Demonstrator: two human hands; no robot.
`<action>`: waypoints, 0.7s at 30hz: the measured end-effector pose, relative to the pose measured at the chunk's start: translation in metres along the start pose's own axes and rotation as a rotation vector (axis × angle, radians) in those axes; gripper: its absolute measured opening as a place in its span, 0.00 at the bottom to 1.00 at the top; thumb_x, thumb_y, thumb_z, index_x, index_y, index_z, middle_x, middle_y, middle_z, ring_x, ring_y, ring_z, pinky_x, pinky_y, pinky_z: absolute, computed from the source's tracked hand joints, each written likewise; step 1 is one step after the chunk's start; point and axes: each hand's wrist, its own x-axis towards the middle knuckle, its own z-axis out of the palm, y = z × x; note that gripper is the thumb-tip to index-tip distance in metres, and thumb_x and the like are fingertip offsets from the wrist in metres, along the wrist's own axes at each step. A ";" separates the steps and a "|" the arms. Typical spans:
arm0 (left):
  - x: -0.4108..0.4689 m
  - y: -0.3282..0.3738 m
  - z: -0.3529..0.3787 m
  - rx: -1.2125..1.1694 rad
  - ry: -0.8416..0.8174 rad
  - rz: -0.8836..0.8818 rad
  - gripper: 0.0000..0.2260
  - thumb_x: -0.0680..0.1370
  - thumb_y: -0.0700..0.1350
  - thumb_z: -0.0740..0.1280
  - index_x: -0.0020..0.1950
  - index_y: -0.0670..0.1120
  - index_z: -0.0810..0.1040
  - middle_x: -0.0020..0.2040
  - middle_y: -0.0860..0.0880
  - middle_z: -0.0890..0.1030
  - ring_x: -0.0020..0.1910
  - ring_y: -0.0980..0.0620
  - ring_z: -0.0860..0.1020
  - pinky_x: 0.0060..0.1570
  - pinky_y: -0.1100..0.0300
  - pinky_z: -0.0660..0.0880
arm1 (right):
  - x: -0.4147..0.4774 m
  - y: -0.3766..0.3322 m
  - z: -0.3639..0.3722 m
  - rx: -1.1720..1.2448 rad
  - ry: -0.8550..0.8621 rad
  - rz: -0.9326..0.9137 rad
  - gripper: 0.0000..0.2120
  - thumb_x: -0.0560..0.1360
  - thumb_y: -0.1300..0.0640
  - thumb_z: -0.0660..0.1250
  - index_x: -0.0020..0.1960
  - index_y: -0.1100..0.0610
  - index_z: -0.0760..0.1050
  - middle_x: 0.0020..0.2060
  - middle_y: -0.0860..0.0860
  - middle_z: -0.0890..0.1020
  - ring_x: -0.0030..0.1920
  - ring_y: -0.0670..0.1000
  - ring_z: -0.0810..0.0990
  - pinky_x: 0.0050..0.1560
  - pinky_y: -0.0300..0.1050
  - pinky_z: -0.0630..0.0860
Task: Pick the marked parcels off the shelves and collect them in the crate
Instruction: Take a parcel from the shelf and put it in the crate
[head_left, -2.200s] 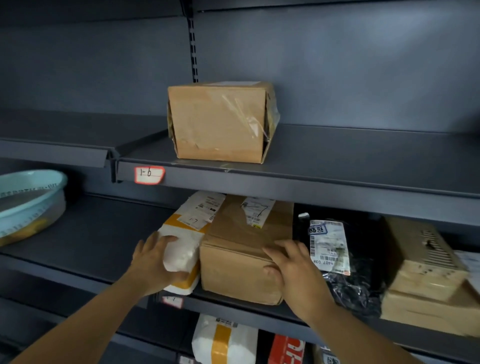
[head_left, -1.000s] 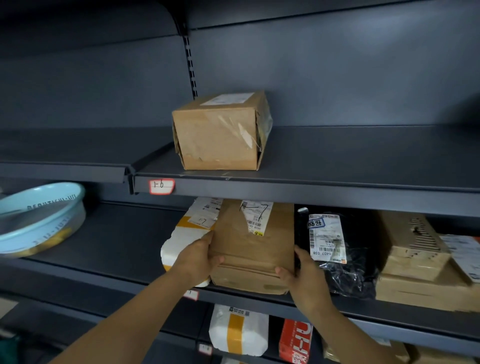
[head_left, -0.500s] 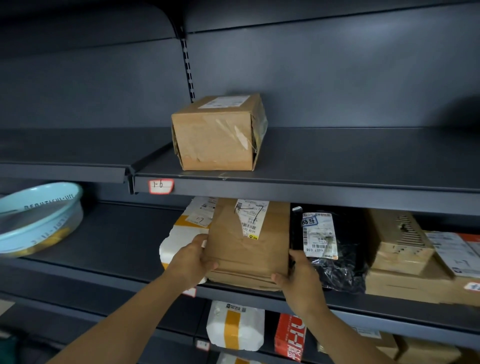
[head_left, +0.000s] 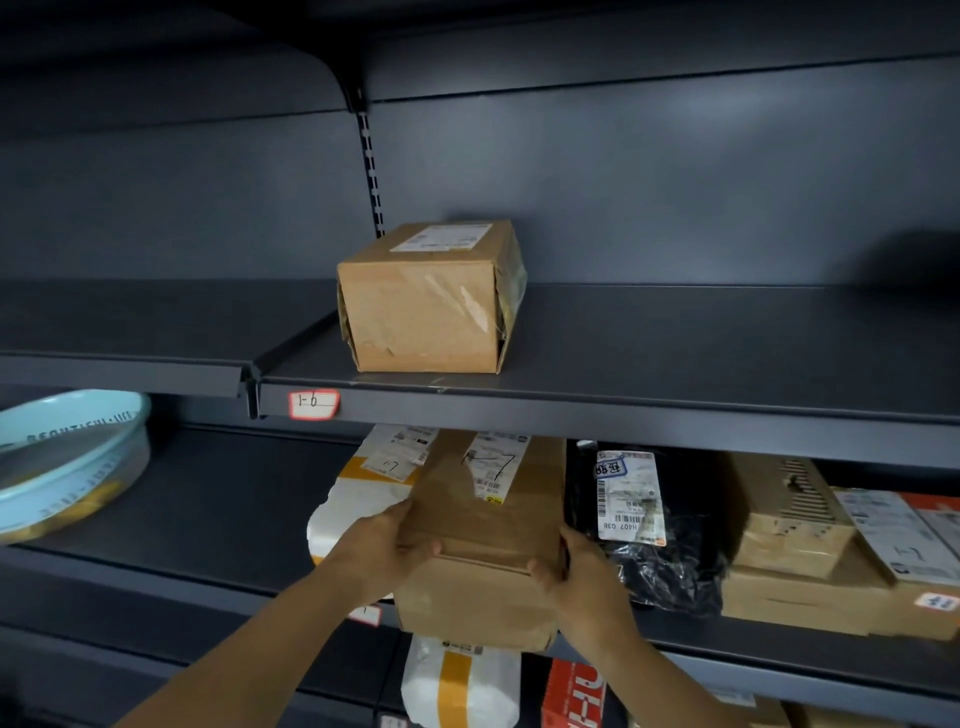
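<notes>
**A:** What is closest?

**B:** Two bare forearms come up from the bottom edge. The left hand (head_left: 382, 545) and the right hand (head_left: 584, 579) clasp a brown cardboard parcel (head_left: 483, 525) from either side. Each thumb is hooked over its near top edge and the fingers are curled round its flanks, so both hands grip it.

**A:** Where does the parcel sit?

**B:** On the dark grey metal middle shelf (head_left: 197, 577). Its near end juts out past the shelf's front lip, toward the person.

**A:** Which way does it run?

**B:** Its long axis goes front to back, into the bay. One short face points at the camera, and the far end lies under the shelf above. A white shipping label (head_left: 493, 462) with "1-7" written on it lies on top, toward that far end.

**A:** What is beside it?

**B:** Just to its left lies a white-and-yellow plastic mailer bag (head_left: 358, 488), partly hidden by the left hand. On the right is a black plastic bag with a white barcode label (head_left: 660, 561), against the right hand. Stacked tan cardboard boxes (head_left: 779, 525) lie beyond that. Well off to the left there is a pale blue round tub (head_left: 67, 457).

**A:** And below?

**B:** Another white-and-yellow mailer (head_left: 462, 680) sits beside a red carton (head_left: 571, 696).

**A:** And farther back?

**B:** On the upper shelf (head_left: 675, 358) a squat brown taped cardboard box (head_left: 426, 306) stands near the front edge. A red-bordered tag reading "1-6" (head_left: 313, 404) is stuck on that shelf's lip, below and left of the box. A slotted metal upright (head_left: 371, 171) rises behind the box.
</notes>
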 end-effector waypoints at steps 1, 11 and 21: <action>0.001 0.001 0.000 0.009 -0.003 -0.002 0.32 0.78 0.57 0.62 0.77 0.48 0.53 0.69 0.48 0.71 0.66 0.50 0.71 0.62 0.63 0.68 | 0.000 0.001 0.001 -0.003 0.000 0.004 0.29 0.77 0.48 0.64 0.75 0.54 0.60 0.66 0.54 0.72 0.63 0.53 0.74 0.63 0.49 0.73; 0.017 -0.001 0.007 0.212 0.087 0.068 0.28 0.80 0.56 0.59 0.77 0.51 0.55 0.76 0.50 0.56 0.73 0.46 0.57 0.70 0.51 0.60 | 0.006 0.009 0.001 0.026 -0.013 -0.030 0.31 0.77 0.41 0.59 0.76 0.51 0.58 0.68 0.53 0.71 0.62 0.52 0.75 0.64 0.49 0.73; 0.018 0.071 0.044 0.538 0.078 0.518 0.55 0.54 0.74 0.21 0.76 0.59 0.54 0.77 0.57 0.52 0.74 0.52 0.52 0.69 0.49 0.55 | 0.016 0.061 -0.050 -0.637 0.204 -0.043 0.31 0.80 0.47 0.58 0.77 0.50 0.48 0.76 0.53 0.52 0.76 0.57 0.50 0.74 0.54 0.55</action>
